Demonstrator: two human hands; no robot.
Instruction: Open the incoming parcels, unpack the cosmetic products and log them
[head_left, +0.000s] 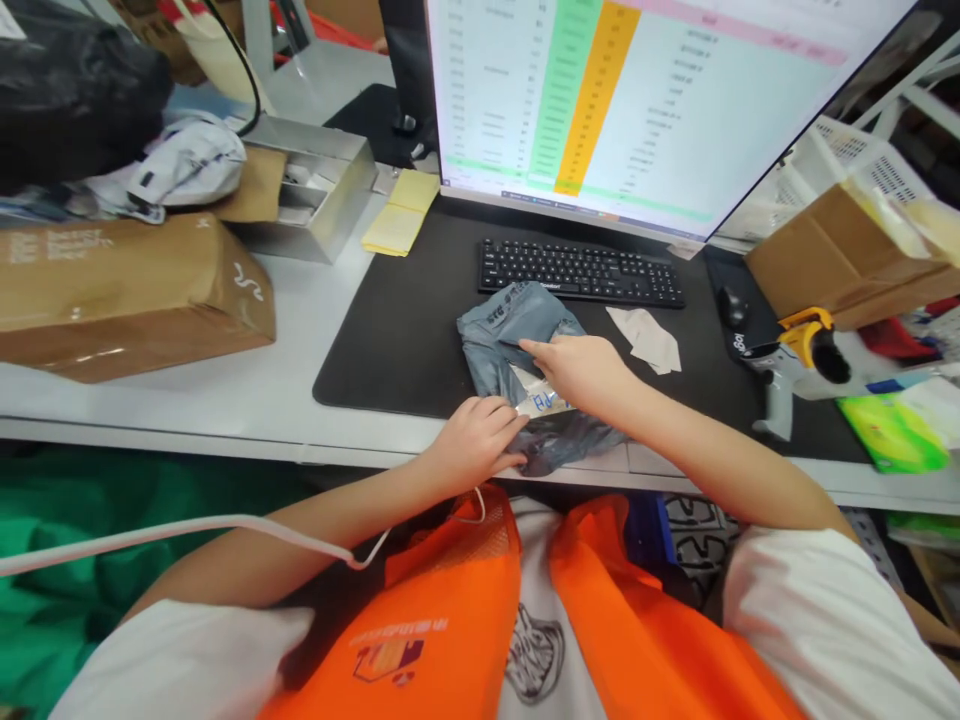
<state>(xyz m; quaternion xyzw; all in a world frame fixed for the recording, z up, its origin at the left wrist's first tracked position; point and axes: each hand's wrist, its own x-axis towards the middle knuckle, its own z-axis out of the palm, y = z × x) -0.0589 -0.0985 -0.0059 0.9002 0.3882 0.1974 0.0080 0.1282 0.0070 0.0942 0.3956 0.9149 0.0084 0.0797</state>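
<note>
A crumpled grey plastic mailing bag (491,345) lies on the black desk mat at the desk's front edge. Out of its folds shows a pale, shiny packet (536,398) with blue handwriting, partly covered by my hands. My left hand (480,438) is closed at the near left side of the bag, its fingertips gripping the plastic by the packet. From the right, my right hand (581,370) reaches over the bag, its index finger stretched across the grey film and its other fingers curled on the plastic.
A black keyboard (577,272) sits behind the bag, below a large monitor (510,100). To the right are a white paper scrap (646,338), a mouse (733,307) and a barcode scanner (780,385). Yellow notes (401,212) and a taped carton (127,295) lie left. A white cable (225,522) crosses my left arm.
</note>
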